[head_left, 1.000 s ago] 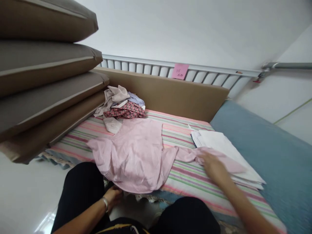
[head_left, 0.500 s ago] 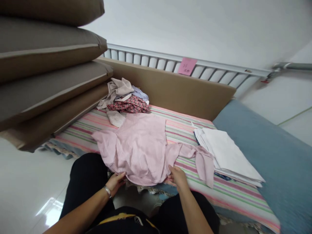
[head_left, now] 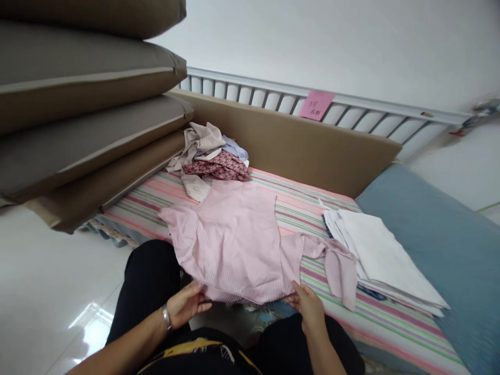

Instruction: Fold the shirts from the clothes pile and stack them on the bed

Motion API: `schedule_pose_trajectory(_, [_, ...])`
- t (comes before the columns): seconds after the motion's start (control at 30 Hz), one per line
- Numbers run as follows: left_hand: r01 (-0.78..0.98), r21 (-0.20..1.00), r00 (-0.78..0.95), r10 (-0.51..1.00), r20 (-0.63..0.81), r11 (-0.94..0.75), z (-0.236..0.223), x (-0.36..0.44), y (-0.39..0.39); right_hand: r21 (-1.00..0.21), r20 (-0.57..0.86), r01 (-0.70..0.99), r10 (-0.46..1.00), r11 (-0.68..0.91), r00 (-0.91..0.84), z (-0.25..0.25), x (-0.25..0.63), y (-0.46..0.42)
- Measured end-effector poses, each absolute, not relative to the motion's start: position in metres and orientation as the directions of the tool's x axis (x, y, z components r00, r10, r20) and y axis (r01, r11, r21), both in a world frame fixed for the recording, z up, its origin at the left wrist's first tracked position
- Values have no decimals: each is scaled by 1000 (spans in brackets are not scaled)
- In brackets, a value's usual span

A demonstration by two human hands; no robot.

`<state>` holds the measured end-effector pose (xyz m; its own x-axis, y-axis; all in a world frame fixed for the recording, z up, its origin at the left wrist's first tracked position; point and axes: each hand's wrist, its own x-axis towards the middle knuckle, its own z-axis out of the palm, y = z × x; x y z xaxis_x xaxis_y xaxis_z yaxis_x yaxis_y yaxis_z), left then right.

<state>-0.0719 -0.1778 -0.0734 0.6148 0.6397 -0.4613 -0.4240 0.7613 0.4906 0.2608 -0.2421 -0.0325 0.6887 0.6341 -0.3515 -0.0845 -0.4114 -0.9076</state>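
A pale pink, finely ribbed long-sleeved shirt (head_left: pixel 238 239) lies spread over the striped cover, its lower hem toward me. One sleeve stretches off to the right and bends down near the folded white cloth. My left hand (head_left: pixel 186 306), with a silver bracelet at the wrist, pinches the hem at its left corner, the lower fingers partly spread. At the right corner, my right hand (head_left: pixel 308 304) grips the hem between thumb and fingers. The hem hangs slightly over the front edge between my hands. Some fingertips are hidden by the fabric.
Crumpled clothes (head_left: pixel 219 161), one red and floral, are heaped at the back left. Folded white cloth (head_left: pixel 383 245) lies at right on the striped cover (head_left: pixel 297 200). Large brown-grey cushions (head_left: pixel 97 114) are stacked at left. A brown board (head_left: pixel 297 146) stands along the back.
The hem between my hands has been drawn straighter and wider, and my hands are farther apart. The whole view has shifted slightly, so things sit farther right.
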Motion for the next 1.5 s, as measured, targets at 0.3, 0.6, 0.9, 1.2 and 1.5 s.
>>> schedule_pose_trajectory(0.3, [-319, 560, 310, 643, -701, 765, -87, -67, -179, -899, -281, 51, 660, -436, 697, -43, 267, -238])
schedule_pose_trajectory(0.6, [411, 731, 214, 722, -658, 545, -69, -79, -179, -814, -292, 213, 696, -541, 656, -27, 289, -243])
schedule_pose_trajectory(0.9, [224, 892, 679, 720, 146, -392, 0, -14, -127, -478, 198, 878, 976, 19, 87, -8, 225, -187])
schedule_pose_trajectory(1.2, [845, 403, 366, 929, 46, -353, -21, -8, 27, -126, 63, 972, 976, -200, 209, -16, 238, -116])
schedule_pose_trajectory(1.5, [772, 192, 614, 789, 22, -606, -35, 39, 81, -129, 7, 977, 985, -171, 173, -19, 232, -39])
